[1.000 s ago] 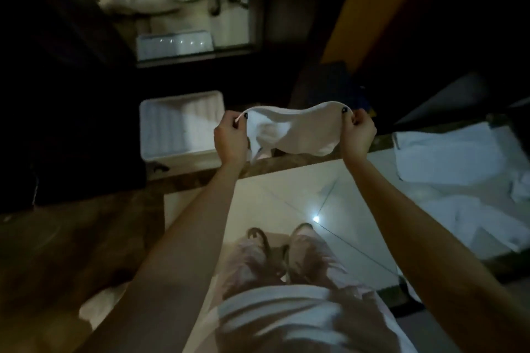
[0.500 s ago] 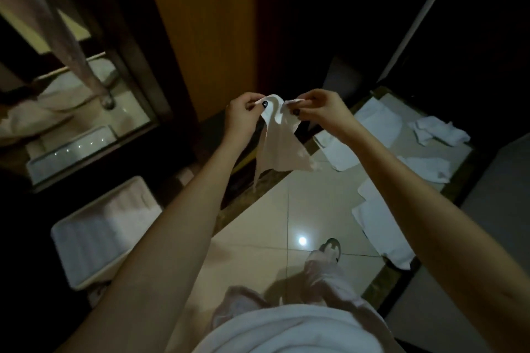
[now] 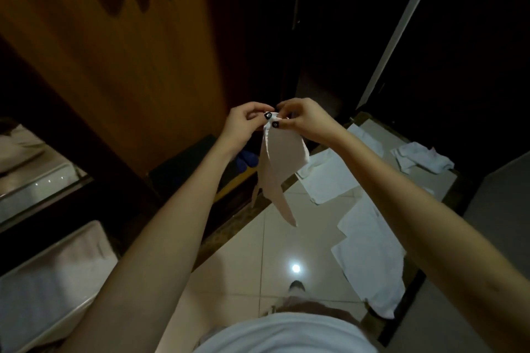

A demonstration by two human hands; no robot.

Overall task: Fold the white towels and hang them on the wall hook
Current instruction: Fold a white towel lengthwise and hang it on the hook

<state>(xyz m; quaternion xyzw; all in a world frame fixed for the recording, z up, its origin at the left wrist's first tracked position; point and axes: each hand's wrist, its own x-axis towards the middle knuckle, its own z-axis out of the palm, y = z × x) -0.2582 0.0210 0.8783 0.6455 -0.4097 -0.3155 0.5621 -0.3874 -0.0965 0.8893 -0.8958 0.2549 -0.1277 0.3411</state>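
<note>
A small white towel (image 3: 279, 169) hangs folded in half in front of me, its top corners brought together. My left hand (image 3: 243, 126) and my right hand (image 3: 304, 119) meet at that top edge, and each pinches a corner between thumb and fingers. Below the hands the cloth droops to a point above the tiled floor. Several more white towels (image 3: 370, 252) lie spread on the floor at the right. No wall hook shows in the dim room.
A white plastic basket (image 3: 48, 281) stands on the floor at lower left. A wooden door panel (image 3: 120, 51) rises ahead, with a dark doorway to its right. Blue slippers (image 3: 246, 160) sit by the threshold. A crumpled towel (image 3: 421, 157) lies far right.
My hands have come together, so the towel that was stretched wide now hangs folded in half. My view has swung right and upward, toward the wooden door and dark doorway.
</note>
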